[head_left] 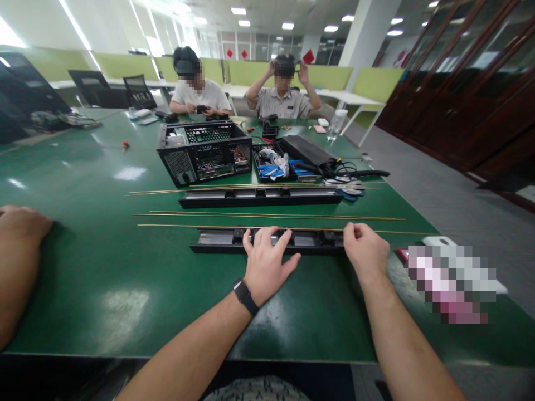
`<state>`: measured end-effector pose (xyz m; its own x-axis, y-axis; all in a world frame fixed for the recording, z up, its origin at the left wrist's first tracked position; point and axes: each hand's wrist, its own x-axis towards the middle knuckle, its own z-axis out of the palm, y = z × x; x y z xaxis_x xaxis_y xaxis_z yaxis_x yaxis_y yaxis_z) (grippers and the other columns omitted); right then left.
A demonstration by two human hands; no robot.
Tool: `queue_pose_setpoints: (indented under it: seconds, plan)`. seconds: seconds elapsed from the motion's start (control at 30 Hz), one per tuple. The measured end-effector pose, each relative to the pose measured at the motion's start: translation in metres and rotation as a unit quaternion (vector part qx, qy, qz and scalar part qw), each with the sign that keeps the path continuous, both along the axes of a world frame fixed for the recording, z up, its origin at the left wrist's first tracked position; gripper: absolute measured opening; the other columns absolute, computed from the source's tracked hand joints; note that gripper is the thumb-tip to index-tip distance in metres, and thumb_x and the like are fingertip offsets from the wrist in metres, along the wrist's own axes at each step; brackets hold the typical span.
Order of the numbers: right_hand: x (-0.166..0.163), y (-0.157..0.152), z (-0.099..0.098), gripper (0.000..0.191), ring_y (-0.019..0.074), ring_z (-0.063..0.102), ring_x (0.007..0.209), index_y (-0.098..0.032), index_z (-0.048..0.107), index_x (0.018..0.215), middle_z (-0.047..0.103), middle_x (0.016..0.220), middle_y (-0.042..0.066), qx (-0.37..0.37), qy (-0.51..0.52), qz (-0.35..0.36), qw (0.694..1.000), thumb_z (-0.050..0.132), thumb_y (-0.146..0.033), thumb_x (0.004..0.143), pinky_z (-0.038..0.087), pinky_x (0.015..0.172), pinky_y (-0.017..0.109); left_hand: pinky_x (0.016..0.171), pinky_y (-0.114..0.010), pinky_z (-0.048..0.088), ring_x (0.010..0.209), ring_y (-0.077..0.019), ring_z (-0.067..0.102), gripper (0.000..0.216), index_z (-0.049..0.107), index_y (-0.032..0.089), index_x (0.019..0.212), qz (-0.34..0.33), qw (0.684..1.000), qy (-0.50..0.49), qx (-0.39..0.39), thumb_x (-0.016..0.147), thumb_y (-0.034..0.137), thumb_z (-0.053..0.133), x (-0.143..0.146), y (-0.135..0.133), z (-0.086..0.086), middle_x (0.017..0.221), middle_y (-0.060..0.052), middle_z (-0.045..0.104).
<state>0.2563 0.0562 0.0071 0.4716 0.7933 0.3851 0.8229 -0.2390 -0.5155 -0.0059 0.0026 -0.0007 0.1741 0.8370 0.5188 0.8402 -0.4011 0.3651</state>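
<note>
A long black rail with a silvery channel and dark blocks lies across the table in front of me. My left hand, with a black band on its wrist, rests over the rail's middle, fingers spread, hiding part of it. At the rail's right end my right hand is closed in a pinch; what its fingertips hold is hidden. A thin brass-coloured rod runs just behind the rail and passes by that hand. Farther back lies a second, similar black rail, with more thin rods between the two.
Behind the rails stand an open computer case and a black tray with blue-white gloves. Cables lie at right. Two people sit across the green table. Another person's arm rests at left; blurred items lie at right.
</note>
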Motion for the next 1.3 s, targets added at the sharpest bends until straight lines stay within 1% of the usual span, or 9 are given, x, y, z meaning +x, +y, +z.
queue_pose_setpoints:
  seconds: [0.23, 0.4, 0.57, 0.63, 0.7, 0.8, 1.0, 1.1, 1.3]
  plan:
    - [-0.002, -0.001, 0.003, 0.032, 0.0215, 0.059, 0.073, -0.023, 0.072, 0.080, 0.071, 0.074, 0.006, -0.007, 0.002, 0.005, 1.000, 0.054, -0.044, 0.096, 0.035, 0.069, 0.033, 0.128, -0.075, 0.026, 0.159, -0.0414, 0.041, 0.066, 0.065, 0.027, 0.150, 0.011, 0.999, 0.029, -0.010, 0.094, 0.060, 0.077, -0.001, 0.005, -0.005, 0.163, -0.023, 0.053]
    - [-0.004, -0.001, 0.001, 0.031, 0.0223, 0.059, 0.071, -0.023, 0.072, 0.079, 0.070, 0.071, 0.006, 0.000, 0.002, 0.024, 1.000, 0.056, -0.044, 0.095, 0.036, 0.069, 0.034, 0.127, -0.083, 0.020, 0.162, -0.0428, 0.037, 0.077, 0.058, 0.028, 0.158, 0.004, 0.998, 0.056, -0.028, 0.094, 0.068, 0.073, -0.001, 0.006, -0.006, 0.168, -0.024, 0.049]
    - [-0.005, -0.001, -0.002, 0.033, 0.0242, 0.062, 0.074, -0.023, 0.076, 0.084, 0.071, 0.072, 0.007, 0.017, -0.006, 0.079, 0.997, 0.056, -0.048, 0.094, 0.042, 0.071, 0.036, 0.126, -0.084, 0.022, 0.161, -0.0434, 0.037, 0.081, 0.053, 0.028, 0.160, 0.010, 0.997, 0.067, -0.035, 0.093, 0.069, 0.074, -0.001, 0.007, -0.005, 0.170, -0.024, 0.046]
    - [-0.003, 0.000, -0.003, 0.034, 0.0256, 0.064, 0.075, -0.023, 0.077, 0.088, 0.072, 0.075, 0.007, 0.019, -0.004, 0.062, 0.998, 0.057, -0.050, 0.094, 0.043, 0.072, 0.037, 0.125, -0.082, 0.026, 0.162, -0.0431, 0.036, 0.082, 0.053, 0.028, 0.161, 0.009, 0.997, 0.068, -0.040, 0.093, 0.068, 0.074, -0.001, 0.007, -0.004, 0.170, -0.024, 0.046]
    - [0.002, 0.001, -0.004, 0.035, 0.0274, 0.063, 0.075, -0.023, 0.078, 0.093, 0.072, 0.077, 0.008, 0.010, -0.006, 0.017, 1.000, 0.057, -0.052, 0.094, 0.042, 0.072, 0.039, 0.125, -0.080, 0.029, 0.162, -0.0426, 0.035, 0.082, 0.052, 0.027, 0.161, 0.006, 0.997, 0.067, -0.041, 0.093, 0.068, 0.073, -0.002, 0.007, -0.005, 0.170, -0.025, 0.045]
    - [0.009, 0.003, -0.004, 0.035, 0.0290, 0.059, 0.071, -0.024, 0.075, 0.088, 0.069, 0.075, 0.010, -0.013, -0.031, -0.028, 0.999, 0.054, -0.050, 0.097, 0.038, 0.069, 0.041, 0.128, -0.076, 0.030, 0.163, -0.0416, 0.034, 0.085, 0.051, 0.025, 0.162, 0.001, 0.997, 0.062, -0.035, 0.093, 0.071, 0.071, -0.002, 0.008, -0.007, 0.170, -0.025, 0.045]
    - [0.002, 0.001, 0.000, 0.033, 0.0254, 0.053, 0.069, -0.024, 0.068, 0.077, 0.064, 0.070, 0.008, -0.011, -0.043, 0.010, 0.999, 0.053, -0.045, 0.097, 0.033, 0.067, 0.038, 0.130, -0.071, 0.030, 0.164, -0.0400, 0.034, 0.090, 0.048, 0.016, 0.162, 0.000, 0.998, 0.057, -0.032, 0.095, 0.073, 0.068, -0.001, 0.009, -0.011, 0.170, -0.025, 0.045]
    - [-0.001, -0.001, 0.001, 0.034, 0.0234, 0.052, 0.067, -0.024, 0.066, 0.074, 0.062, 0.067, 0.006, -0.013, -0.042, 0.020, 0.999, 0.053, -0.045, 0.097, 0.033, 0.066, 0.038, 0.130, -0.069, 0.031, 0.162, -0.0389, 0.038, 0.089, 0.049, 0.015, 0.161, 0.001, 0.998, 0.051, -0.030, 0.095, 0.072, 0.069, -0.002, 0.010, -0.010, 0.169, -0.024, 0.048]
    - [0.005, 0.002, -0.004, 0.033, 0.0258, 0.056, 0.070, -0.024, 0.071, 0.082, 0.067, 0.072, 0.008, -0.004, -0.040, -0.004, 0.999, 0.054, -0.048, 0.097, 0.034, 0.067, 0.039, 0.130, -0.069, 0.032, 0.161, -0.0388, 0.040, 0.084, 0.052, 0.018, 0.159, 0.001, 0.999, 0.042, -0.033, 0.096, 0.070, 0.069, -0.004, 0.011, -0.009, 0.167, -0.023, 0.051]
